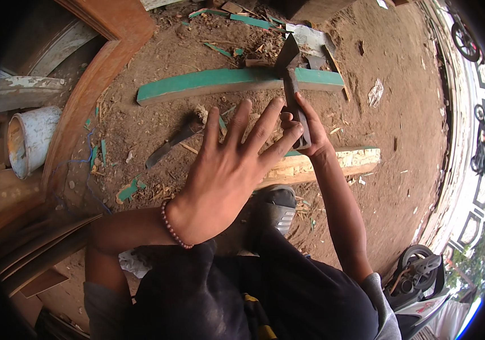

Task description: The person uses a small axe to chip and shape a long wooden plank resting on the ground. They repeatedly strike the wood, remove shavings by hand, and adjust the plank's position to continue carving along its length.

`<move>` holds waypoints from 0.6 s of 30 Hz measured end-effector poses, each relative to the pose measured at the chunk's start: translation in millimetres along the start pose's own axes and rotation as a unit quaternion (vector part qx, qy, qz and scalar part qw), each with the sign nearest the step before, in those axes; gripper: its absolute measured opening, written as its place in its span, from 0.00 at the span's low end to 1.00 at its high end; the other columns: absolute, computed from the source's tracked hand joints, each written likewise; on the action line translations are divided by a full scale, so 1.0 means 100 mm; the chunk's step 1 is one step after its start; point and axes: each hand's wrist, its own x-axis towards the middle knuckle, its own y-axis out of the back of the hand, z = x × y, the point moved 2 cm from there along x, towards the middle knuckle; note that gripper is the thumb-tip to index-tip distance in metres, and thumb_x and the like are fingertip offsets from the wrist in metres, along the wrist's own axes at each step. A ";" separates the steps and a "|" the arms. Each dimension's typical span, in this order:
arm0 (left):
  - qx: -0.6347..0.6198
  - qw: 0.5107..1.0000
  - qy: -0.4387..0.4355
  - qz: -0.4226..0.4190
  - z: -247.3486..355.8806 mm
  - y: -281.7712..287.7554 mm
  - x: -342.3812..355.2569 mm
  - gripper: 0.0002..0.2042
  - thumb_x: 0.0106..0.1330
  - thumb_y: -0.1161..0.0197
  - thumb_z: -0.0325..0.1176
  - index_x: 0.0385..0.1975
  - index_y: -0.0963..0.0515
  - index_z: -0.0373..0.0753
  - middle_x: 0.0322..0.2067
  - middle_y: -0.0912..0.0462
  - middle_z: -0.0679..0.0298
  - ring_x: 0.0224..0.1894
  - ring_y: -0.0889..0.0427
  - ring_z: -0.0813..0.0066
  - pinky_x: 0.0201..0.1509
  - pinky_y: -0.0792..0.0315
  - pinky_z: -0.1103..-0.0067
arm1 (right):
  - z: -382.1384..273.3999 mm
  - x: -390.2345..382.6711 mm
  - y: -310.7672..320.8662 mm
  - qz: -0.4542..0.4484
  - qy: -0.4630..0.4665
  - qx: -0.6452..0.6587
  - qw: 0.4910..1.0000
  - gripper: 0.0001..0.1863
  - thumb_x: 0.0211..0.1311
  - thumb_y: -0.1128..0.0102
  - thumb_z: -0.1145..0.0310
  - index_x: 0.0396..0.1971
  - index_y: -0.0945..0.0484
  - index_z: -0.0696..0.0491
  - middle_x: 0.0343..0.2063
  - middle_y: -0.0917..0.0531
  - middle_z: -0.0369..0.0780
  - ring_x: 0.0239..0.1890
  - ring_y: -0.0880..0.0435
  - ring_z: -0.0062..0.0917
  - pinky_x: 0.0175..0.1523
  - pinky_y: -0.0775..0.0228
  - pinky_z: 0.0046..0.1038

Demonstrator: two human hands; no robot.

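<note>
The widest thing here is the bare brown earth ground (pixel 406 113), strewn with wood debris. At the left stands a large reddish-brown wooden frame (pixel 98 79). Across the ground lie a long timber with a green-painted face (pixel 197 82) and, nearer the person, a pale rough-hewn timber (pixel 347 161), just beyond a dark shoe with pale stripes (pixel 279 205). A stained whitish bucket (pixel 39 136) lies tipped by the frame.

The left hand (pixel 225 161) is spread, its back to the camera, fingers fanned toward the tool; whether a fingertip touches it I cannot tell. The right hand (pixel 313 135) is curled round the shaft of a dark hand tool with a flared metal blade (pixel 291 85), held up so that its head shows in front of the green timber. A second dark-bladed tool (pixel 169 144) lies on the ground behind the left hand. Smallest are a beaded bracelet (pixel 169 228) on the left wrist and a green-painted chip (pixel 132 190).

The step in hand appears to be steadying or checking the raised tool. To do it well, I would keep the right grip firm, turn the flared edge away from both forearms and the shoe, and let the left fingers meet only the shaft.
</note>
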 end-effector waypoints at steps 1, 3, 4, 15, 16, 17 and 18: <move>0.017 1.000 -0.007 0.006 0.02 0.01 -0.01 0.46 0.48 0.25 0.47 0.70 0.42 0.59 0.68 0.49 0.55 0.69 0.45 0.51 0.69 0.49 0.44 | 0.00 0.00 0.00 -0.001 -0.007 0.008 1.000 0.29 0.67 0.42 0.47 0.46 0.29 0.62 0.23 0.22 0.34 0.15 0.28 0.11 0.18 0.34 0.12; 0.061 0.998 -0.022 0.027 0.06 0.02 -0.05 0.43 0.49 0.25 0.47 0.68 0.38 0.57 0.63 0.43 0.56 0.66 0.41 0.54 0.67 0.46 0.45 | 0.00 -0.01 -0.01 -0.001 -0.016 0.014 1.000 0.29 0.66 0.41 0.47 0.46 0.30 0.61 0.23 0.22 0.34 0.15 0.29 0.10 0.18 0.35 0.12; 0.057 0.998 -0.030 0.026 0.07 0.02 -0.06 0.40 0.50 0.27 0.45 0.67 0.36 0.57 0.62 0.42 0.56 0.66 0.41 0.55 0.68 0.46 0.45 | 0.00 -0.01 -0.01 0.000 -0.017 0.012 1.000 0.29 0.66 0.41 0.47 0.46 0.30 0.61 0.23 0.23 0.33 0.15 0.29 0.10 0.17 0.35 0.11; 0.119 0.989 -0.089 0.001 0.21 0.03 -0.15 0.31 0.63 0.45 0.44 0.68 0.40 0.51 0.62 0.41 0.59 0.67 0.44 0.57 0.69 0.49 0.45 | 0.01 0.00 -0.01 -0.015 -0.020 0.006 1.000 0.29 0.66 0.41 0.46 0.46 0.31 0.61 0.22 0.24 0.33 0.16 0.30 0.10 0.17 0.37 0.11; 0.122 0.988 -0.091 0.000 0.22 0.03 -0.15 0.31 0.63 0.45 0.44 0.68 0.40 0.51 0.62 0.41 0.59 0.67 0.44 0.58 0.68 0.50 0.45 | 0.01 0.00 0.00 -0.012 -0.018 0.007 1.000 0.30 0.66 0.41 0.46 0.46 0.31 0.61 0.22 0.24 0.33 0.16 0.30 0.10 0.17 0.37 0.11; 0.126 0.988 -0.093 -0.001 0.24 0.04 -0.14 0.31 0.63 0.45 0.44 0.68 0.40 0.51 0.62 0.41 0.59 0.67 0.43 0.58 0.68 0.50 0.45 | 0.01 0.00 0.00 -0.015 -0.017 0.010 1.000 0.30 0.66 0.41 0.46 0.46 0.31 0.61 0.22 0.24 0.33 0.16 0.30 0.10 0.17 0.37 0.11; 0.131 0.987 -0.095 -0.004 0.25 0.04 -0.14 0.31 0.63 0.45 0.44 0.68 0.40 0.51 0.62 0.41 0.59 0.67 0.43 0.58 0.68 0.50 0.46 | 0.01 0.00 0.01 -0.009 -0.018 0.010 1.000 0.29 0.66 0.42 0.46 0.45 0.31 0.61 0.22 0.25 0.33 0.16 0.30 0.10 0.17 0.36 0.11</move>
